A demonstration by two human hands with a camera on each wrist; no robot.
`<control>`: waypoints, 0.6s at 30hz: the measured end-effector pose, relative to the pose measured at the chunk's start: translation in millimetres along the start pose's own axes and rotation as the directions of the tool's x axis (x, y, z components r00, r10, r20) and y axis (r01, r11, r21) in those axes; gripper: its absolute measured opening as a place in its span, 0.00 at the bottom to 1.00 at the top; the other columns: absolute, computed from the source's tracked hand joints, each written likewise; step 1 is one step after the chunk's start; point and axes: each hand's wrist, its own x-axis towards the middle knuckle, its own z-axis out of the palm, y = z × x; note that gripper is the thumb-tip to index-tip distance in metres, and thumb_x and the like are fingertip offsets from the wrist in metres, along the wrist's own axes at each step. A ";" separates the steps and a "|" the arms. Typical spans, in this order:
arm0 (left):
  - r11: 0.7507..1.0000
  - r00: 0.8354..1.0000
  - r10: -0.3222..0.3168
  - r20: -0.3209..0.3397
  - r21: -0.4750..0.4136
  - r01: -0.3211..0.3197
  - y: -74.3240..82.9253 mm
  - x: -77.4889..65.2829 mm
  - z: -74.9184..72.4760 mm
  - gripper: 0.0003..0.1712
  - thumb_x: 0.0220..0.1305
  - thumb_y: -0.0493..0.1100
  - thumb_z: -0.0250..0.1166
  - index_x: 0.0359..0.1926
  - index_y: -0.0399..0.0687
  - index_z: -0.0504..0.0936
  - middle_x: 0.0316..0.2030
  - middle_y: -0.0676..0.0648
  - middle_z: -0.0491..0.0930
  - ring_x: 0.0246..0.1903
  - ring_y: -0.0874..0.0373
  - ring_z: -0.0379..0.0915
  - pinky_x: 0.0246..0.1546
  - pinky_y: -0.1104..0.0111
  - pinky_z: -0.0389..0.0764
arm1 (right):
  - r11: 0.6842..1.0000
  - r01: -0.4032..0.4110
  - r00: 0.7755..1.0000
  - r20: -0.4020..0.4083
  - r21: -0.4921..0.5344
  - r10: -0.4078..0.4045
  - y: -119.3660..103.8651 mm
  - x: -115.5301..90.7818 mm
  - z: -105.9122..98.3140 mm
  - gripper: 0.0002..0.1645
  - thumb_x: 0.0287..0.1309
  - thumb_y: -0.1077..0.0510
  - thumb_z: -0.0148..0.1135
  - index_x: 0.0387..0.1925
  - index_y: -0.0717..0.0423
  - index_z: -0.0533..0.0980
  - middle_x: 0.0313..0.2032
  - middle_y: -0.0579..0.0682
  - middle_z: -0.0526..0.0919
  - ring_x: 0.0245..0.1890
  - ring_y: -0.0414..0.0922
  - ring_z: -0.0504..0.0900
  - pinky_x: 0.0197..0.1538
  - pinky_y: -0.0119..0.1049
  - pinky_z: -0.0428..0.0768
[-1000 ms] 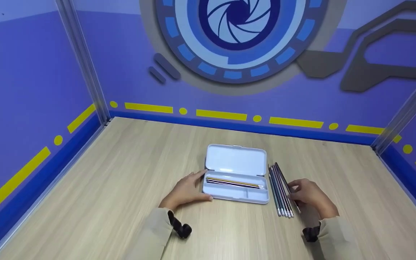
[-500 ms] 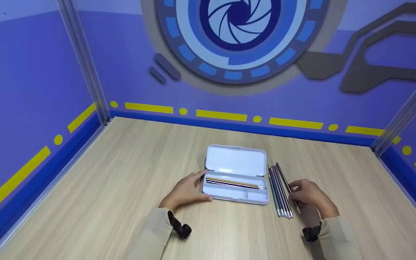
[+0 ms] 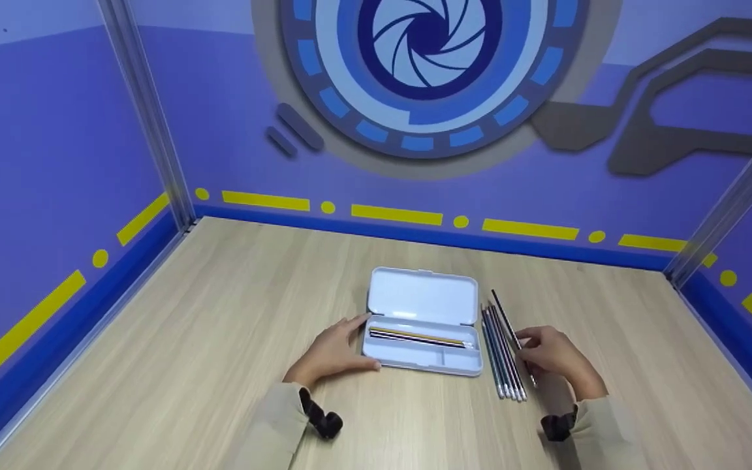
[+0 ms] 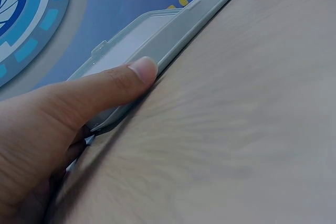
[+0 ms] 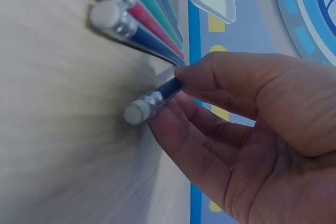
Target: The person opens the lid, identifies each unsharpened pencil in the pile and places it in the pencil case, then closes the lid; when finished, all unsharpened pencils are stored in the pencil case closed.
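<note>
A white pencil case [image 3: 423, 297] lies with its lid folded back on the table. Several pencils [image 3: 415, 337] with white erasers rest in its long compartment. My left hand [image 3: 333, 349] holds the case's left end, thumb against the front wall, as the left wrist view also shows; its other fingers are mostly hidden there. Right of the case, a row of pencils [image 3: 503, 359] lies with eraser ends toward me. My right hand [image 3: 555, 352] pinches a dark pencil [image 5: 152, 103] near its eraser end, between thumb and fingers. That pencil is angled apart from the row.
The wooden table [image 3: 239, 294] is bounded by a purple back wall [image 3: 219, 117] and side walls with metal corner posts. A divider marks off a small compartment [image 3: 462, 359] at the case's front right. Black wrist bands [image 3: 324, 421] sit over both sleeves.
The pencil in my right hand has come away from the row, its far end raised. My left hand keeps its hold on the case. The head view has tilted slightly.
</note>
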 end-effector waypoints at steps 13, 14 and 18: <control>1.000 1.000 -0.004 -0.014 -0.003 0.004 3.8 3.5 -1.3 0.60 0.37 0.62 0.78 0.72 0.53 0.62 0.68 0.31 0.61 0.68 0.32 0.54 0.67 0.43 0.60 | 0.998 0.066 0.996 -0.056 -0.003 -0.066 -21.2 3.4 -6.5 0.27 0.56 0.67 0.58 0.59 0.72 0.70 0.38 0.62 0.82 0.26 0.44 0.81 0.30 0.39 0.84; 1.000 1.000 -0.004 -0.015 -0.004 0.004 3.2 2.9 -1.1 0.60 0.37 0.62 0.79 0.72 0.53 0.62 0.68 0.31 0.61 0.68 0.32 0.54 0.67 0.42 0.60 | 0.997 0.073 0.995 -0.066 -0.002 -0.073 -23.7 3.8 -5.3 0.27 0.57 0.68 0.58 0.59 0.71 0.71 0.39 0.63 0.82 0.27 0.44 0.82 0.31 0.40 0.85; 1.000 1.000 -0.005 -0.007 0.000 0.005 1.8 -0.5 -0.5 0.60 0.37 0.62 0.79 0.71 0.52 0.62 0.67 0.32 0.63 0.68 0.33 0.55 0.66 0.43 0.61 | 0.994 0.110 0.989 -0.094 -0.003 -0.110 -34.3 4.5 0.1 0.24 0.57 0.69 0.57 0.57 0.68 0.73 0.40 0.63 0.82 0.33 0.47 0.82 0.35 0.43 0.86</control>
